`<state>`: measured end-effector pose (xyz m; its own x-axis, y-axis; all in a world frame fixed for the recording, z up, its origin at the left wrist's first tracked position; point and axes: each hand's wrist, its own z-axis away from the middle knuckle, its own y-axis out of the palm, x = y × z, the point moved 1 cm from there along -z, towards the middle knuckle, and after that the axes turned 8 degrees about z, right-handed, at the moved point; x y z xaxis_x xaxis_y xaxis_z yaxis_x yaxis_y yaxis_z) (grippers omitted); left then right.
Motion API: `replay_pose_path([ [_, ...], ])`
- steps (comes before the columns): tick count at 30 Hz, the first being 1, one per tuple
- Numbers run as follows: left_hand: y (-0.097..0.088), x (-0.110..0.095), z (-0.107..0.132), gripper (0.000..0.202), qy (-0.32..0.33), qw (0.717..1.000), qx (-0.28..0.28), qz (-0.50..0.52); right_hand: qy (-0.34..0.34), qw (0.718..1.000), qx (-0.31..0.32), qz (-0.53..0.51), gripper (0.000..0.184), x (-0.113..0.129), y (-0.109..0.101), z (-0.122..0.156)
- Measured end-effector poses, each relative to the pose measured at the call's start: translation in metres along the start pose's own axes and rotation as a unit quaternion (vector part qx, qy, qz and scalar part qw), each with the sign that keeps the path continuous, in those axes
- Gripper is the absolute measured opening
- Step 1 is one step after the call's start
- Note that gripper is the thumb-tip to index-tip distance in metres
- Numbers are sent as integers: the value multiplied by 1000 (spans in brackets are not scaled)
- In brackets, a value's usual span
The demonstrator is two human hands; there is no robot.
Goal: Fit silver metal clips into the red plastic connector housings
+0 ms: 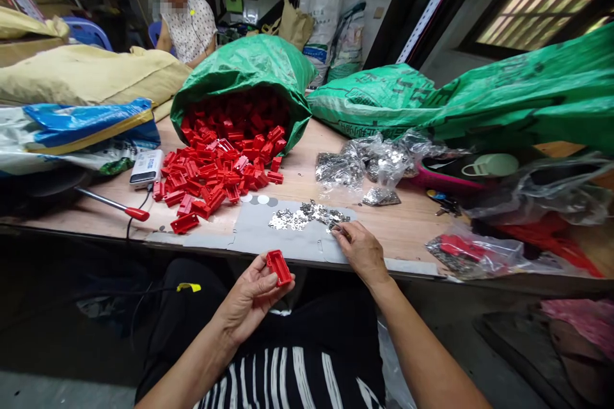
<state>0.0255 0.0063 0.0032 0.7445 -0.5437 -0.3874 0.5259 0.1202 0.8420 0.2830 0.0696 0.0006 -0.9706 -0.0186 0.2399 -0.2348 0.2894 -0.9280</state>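
My left hand (254, 294) holds a red plastic housing (279, 268) over my lap, its hollow side facing up, gripped between thumb and fingers. At the table edge my right hand (361, 250) has its fingertips pinched together beside the small shiny metal pieces (290, 219), which lie spread on a grey mat (254, 230). What those fingertips hold, if anything, is too small to make out. A heap of similar red housings (206, 179) spills from an open green sack (249, 57) onto the table, left of the metal pieces.
Clear bags of metal parts (340, 169) lie behind the mat. On the left are a white device (146, 169) and a red-tipped lever (137, 213). More green sacks (384, 96) line the back right, near a pale green cup (490, 166). Another person (189, 25) sits across the table.
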Motion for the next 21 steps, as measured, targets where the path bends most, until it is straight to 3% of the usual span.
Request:
replay_pose_path([
  [7,3,-2,1,39,63,997,20,-45,-16,1000,-14,-14,18,-6,-11,6],
  [11,3,3,-2,53,84,992,1,-93,16,999,15,-42,17,-10,-20,13],
  [13,4,4,-4,51,110,986,-13,-125,33,995,15,-98,18,-8,-24,17],
  [18,13,4,-1,40,227,949,-30,-216,40,955,58,-289,26,20,-37,30],
  [21,19,3,6,38,284,918,-44,-273,20,934,82,-346,24,43,-47,40],
])
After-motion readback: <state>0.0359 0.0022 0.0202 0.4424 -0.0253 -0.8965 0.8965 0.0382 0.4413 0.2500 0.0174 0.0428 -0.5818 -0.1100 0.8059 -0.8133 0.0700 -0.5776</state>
